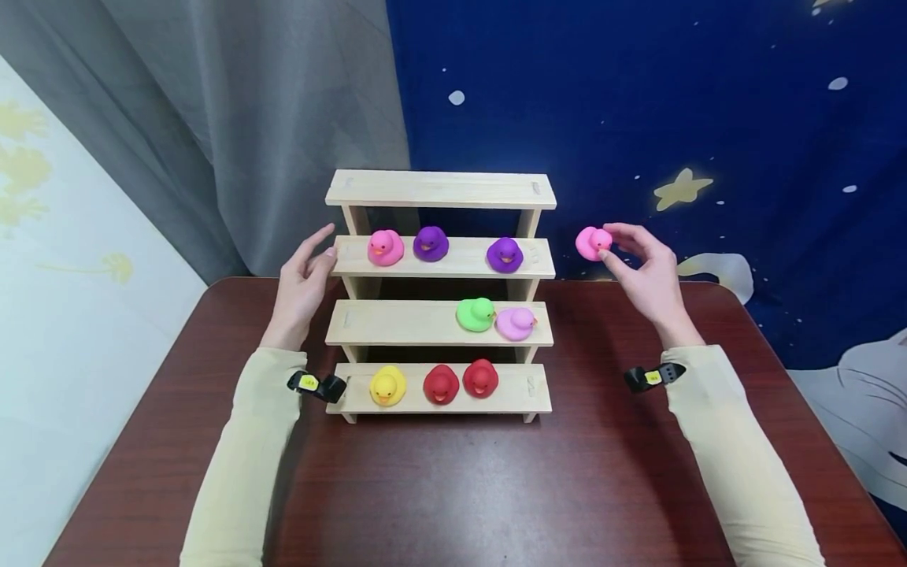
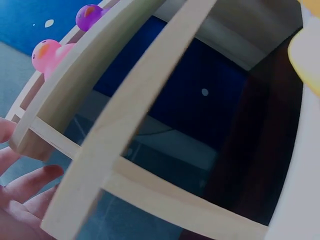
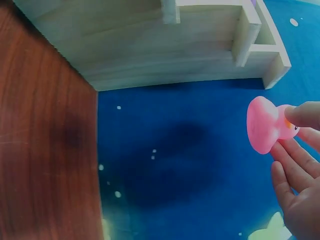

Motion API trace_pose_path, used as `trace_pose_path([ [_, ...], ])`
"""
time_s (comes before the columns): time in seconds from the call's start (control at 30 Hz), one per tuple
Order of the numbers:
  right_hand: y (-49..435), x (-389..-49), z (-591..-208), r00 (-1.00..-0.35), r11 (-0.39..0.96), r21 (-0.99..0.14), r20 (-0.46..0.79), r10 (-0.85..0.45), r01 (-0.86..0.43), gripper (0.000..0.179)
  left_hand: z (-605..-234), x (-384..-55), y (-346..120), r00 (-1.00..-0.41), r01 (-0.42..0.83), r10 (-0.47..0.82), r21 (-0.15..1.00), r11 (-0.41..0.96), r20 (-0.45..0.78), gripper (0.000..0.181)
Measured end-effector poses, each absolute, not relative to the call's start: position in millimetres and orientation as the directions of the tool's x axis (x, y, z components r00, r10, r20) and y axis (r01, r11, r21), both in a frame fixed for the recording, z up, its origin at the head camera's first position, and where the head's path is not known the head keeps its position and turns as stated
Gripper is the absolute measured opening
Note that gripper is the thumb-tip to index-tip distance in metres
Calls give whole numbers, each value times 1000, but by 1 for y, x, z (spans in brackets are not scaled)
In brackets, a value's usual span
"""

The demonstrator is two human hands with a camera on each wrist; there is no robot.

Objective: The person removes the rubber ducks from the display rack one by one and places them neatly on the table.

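Observation:
My right hand (image 1: pixel 646 276) pinches a pink rubber duck (image 1: pixel 591 243) by its head between thumb and fingers, in the air to the right of a tiered wooden rack (image 1: pixel 407 321). In the right wrist view the duck (image 3: pixel 262 125) is tipped sideways. Beside the rack's left end is my left hand (image 1: pixel 301 290), fingers relaxed and holding nothing, fingertips close to the second shelf from the top. On that shelf sit another pink duck (image 1: pixel 386 248) and two purple ducks, one (image 1: pixel 431 244) near it and one (image 1: pixel 505 255) further right.
The shelf below bears a green duck (image 1: pixel 475 314) and a lilac duck (image 1: pixel 516 323). Along the bottom shelf are a yellow duck (image 1: pixel 387 386) and two red ducks (image 1: pixel 441 384). The rack stands on a dark wooden table (image 1: pixel 453 488), with grey and blue curtains (image 1: pixel 489 94) behind.

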State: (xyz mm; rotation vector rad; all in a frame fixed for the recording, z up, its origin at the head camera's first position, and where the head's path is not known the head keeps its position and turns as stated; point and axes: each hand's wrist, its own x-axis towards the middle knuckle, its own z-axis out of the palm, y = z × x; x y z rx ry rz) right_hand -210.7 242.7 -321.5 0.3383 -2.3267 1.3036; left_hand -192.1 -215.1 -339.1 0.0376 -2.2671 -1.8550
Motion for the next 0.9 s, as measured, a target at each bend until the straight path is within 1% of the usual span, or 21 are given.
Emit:
trace_pose_path([
  [0.07,241,-210,-325,-876,522,-747,483,2,-411,36,-340,-191,-216,-978,118,-143,971,209,150,44],
  [0.3,221,-185,-310,-879,520,-747,476,-16,-414,34,-345,-187,-213,-977,137,-124,956,258,174,44],
  [0.43,221,-184,-317,-886,525,-748,463,-27,-407,34,-346,-187,-212,-979,127,-123,954,271,165,45],
  [0.57,220,-182,-323,-894,530,-749,447,-38,-397,34,-347,-187,-212,-982,120,-109,959,256,152,45],
  [0.7,221,-184,-332,-892,517,-752,448,-55,-410,34,-349,-187,-211,-986,112,-99,970,215,135,44],
  [0.9,222,-183,-342,-905,504,-771,421,-56,-390,34,-351,-187,-211,-989,113,-75,979,169,127,45],
])
